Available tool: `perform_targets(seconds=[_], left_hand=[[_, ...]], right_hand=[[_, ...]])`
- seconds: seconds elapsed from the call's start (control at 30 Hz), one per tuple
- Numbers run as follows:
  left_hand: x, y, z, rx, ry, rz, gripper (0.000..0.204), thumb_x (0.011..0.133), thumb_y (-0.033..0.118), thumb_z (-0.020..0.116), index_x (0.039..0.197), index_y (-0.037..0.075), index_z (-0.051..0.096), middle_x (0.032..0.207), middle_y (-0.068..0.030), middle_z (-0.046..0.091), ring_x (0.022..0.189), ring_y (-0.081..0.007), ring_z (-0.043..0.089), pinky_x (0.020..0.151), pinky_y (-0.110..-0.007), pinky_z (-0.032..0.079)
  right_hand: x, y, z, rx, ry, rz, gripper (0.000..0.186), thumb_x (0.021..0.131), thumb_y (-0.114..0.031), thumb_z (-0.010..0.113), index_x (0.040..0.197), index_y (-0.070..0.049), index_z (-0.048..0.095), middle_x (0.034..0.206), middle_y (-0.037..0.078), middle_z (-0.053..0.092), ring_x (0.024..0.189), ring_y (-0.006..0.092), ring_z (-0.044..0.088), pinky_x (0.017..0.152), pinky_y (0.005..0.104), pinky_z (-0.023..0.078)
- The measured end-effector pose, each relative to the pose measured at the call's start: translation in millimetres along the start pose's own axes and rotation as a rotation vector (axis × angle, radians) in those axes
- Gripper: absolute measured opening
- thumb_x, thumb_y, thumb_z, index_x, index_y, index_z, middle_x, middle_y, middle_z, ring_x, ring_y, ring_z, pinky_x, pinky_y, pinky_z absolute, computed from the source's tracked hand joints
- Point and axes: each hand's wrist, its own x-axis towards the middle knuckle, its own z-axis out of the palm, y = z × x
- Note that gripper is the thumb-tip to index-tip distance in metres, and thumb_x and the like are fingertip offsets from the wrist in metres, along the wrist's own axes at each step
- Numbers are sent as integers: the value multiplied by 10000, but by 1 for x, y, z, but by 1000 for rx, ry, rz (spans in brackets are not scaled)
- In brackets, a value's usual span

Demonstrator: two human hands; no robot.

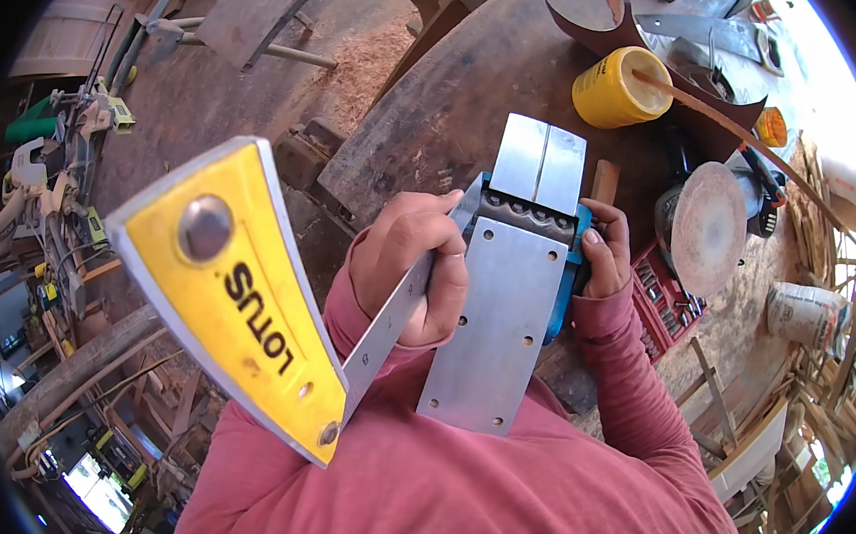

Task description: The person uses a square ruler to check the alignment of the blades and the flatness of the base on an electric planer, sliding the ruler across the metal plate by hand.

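An electric planer lies upside down before me, its flat metal sole (494, 321) facing up and its blue body (568, 287) showing along the right side. Between the sole and the grooved front shoe (540, 161) sits the dark cutter slot (528, 214). My left hand (413, 266) is closed round the steel blade (384, 333) of a try square, whose end reaches the planer's left edge beside the slot. The square's yellow handle (247, 294) juts toward the camera. On the other side, my right hand (605, 255) grips the planer's body; some fingers are hidden beneath it.
Beyond the planer, a yellow tub (609, 91) with a wooden stick stands on the worn workbench (440, 99). To the right are a tool with a round disc (708, 232), a red case of bits (661, 308) and a handsaw (707, 34). Clamps (32, 175) hang at far left.
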Motion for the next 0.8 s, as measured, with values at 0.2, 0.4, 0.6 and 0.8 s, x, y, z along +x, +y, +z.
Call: perform_targets(seconds=[0.2, 0.4, 0.6, 0.8], left_hand=[[-1, -10, 6, 62, -53, 29, 123, 989, 40, 634, 1095, 37, 574, 1147, -252, 711, 1007, -373, 734, 870, -422, 587], [-1, -12, 6, 54, -29, 22, 115, 996, 50, 632, 1092, 36, 572, 1089, -237, 707, 977, -374, 736, 877, -432, 590], [1, -14, -1, 19, 20, -15, 104, 1041, 56, 599, 1123, 36, 539, 1223, -266, 689, 1061, -301, 729, 905, -390, 584], [-26, -61, 22, -333, 254, -330, 119, 1106, 38, 506, 1200, 49, 434, 1435, -270, 547, 1136, -331, 739, 959, -429, 673]], right_hand=[[1, 5, -4, -2, -1, -2, 449, 1026, -235, 499, 1427, -36, 538, 1243, 93, 630, 1089, 148, 626, 1003, 305, 516], [1, 6, -2, 68, -10, 19, 453, 1022, -239, 510, 1428, -39, 528, 1237, 89, 635, 1081, 151, 647, 985, 303, 535], [2, 10, -8, 78, -16, 25, 454, 1016, -235, 514, 1425, -38, 527, 1276, 98, 617, 1108, 163, 648, 1005, 318, 537], [3, 14, -11, 181, -56, 41, 539, 940, -196, 524, 1458, -49, 506, 1293, 108, 617, 1134, 187, 653, 1034, 337, 543]])
